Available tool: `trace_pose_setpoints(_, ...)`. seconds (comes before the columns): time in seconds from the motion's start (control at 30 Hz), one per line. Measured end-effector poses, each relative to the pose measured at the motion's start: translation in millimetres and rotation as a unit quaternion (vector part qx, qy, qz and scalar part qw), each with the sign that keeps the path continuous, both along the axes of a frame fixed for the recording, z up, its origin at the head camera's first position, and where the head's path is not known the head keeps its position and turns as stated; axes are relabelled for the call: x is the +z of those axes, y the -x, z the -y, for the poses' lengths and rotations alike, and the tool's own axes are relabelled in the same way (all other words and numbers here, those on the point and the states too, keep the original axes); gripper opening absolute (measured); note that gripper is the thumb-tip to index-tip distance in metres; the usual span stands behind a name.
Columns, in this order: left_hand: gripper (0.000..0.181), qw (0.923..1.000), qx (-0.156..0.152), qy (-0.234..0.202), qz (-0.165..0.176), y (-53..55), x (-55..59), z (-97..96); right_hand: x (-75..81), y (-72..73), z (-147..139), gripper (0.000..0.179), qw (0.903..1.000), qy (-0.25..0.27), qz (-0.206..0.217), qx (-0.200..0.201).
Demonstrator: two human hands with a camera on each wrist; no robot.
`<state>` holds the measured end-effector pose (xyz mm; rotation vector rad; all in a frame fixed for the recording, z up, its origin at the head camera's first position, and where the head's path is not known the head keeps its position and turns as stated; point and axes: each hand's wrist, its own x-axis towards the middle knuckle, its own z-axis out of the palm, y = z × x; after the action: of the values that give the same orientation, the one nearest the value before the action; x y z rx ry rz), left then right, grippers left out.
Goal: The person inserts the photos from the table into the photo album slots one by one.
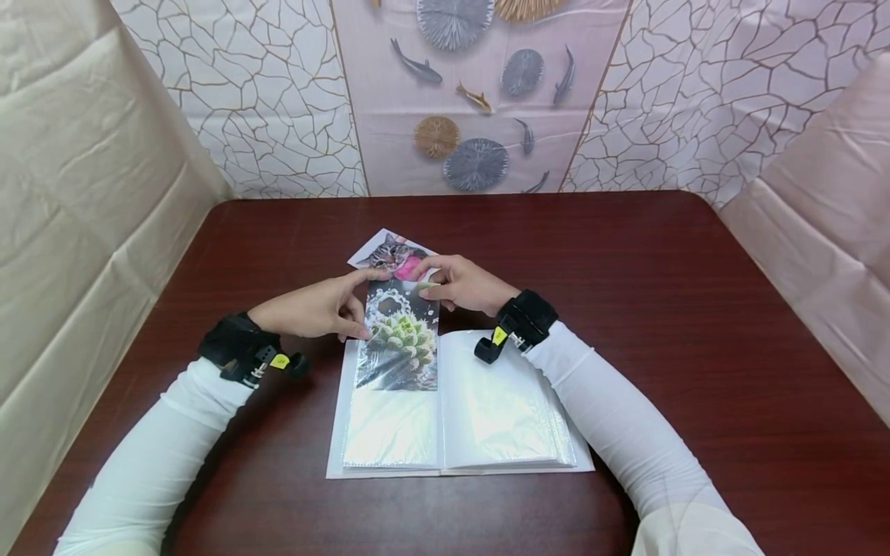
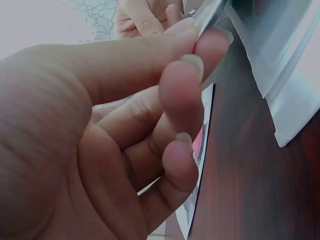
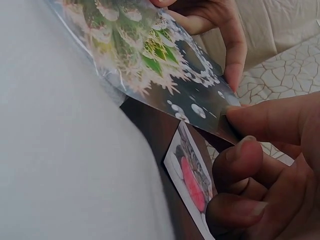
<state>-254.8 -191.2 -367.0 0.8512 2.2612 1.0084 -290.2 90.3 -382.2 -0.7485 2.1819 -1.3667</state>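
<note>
A photo album [image 1: 507,401] lies spread on the table with clear pockets on both pages. A photo of a green succulent [image 1: 403,332] is partly inside the left page's pocket, its upper part sticking out past the page top. My left hand [image 1: 323,305] pinches the photo's left edge near the pocket mouth between thumb and a finger, its index finger stretched toward the top corner. The right hand [image 1: 466,282] pinches the upper right corner of this photo [image 3: 200,107]. Behind it, a cat photo with a pink patch [image 1: 389,253] lies on the table, partly hidden by the hands.
The dark red-brown wooden table [image 1: 695,347] extends around the album. A patterned cloth backdrop [image 1: 480,85] hangs behind the far edge, with pale cloth [image 1: 90,193] at the sides. Black wrist straps with cameras [image 1: 524,320] sit over white sleeves.
</note>
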Motion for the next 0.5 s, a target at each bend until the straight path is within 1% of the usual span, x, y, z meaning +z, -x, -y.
trace_pose_setpoints(0.3, 0.085, 0.9999, -0.004, 0.008, -0.010, 0.6, -0.7, 0.2, -0.6, -0.7, 0.1, 0.021, 0.9998, -0.011, 0.013, 0.008)
trace_pose_setpoints(0.5, 0.081, 0.9998, -0.006, 0.008, -0.016, 0.8, -1.2, 0.1, -0.6, -0.6, -0.3, 0.022, 0.9997, -0.018, 0.005, 0.017)
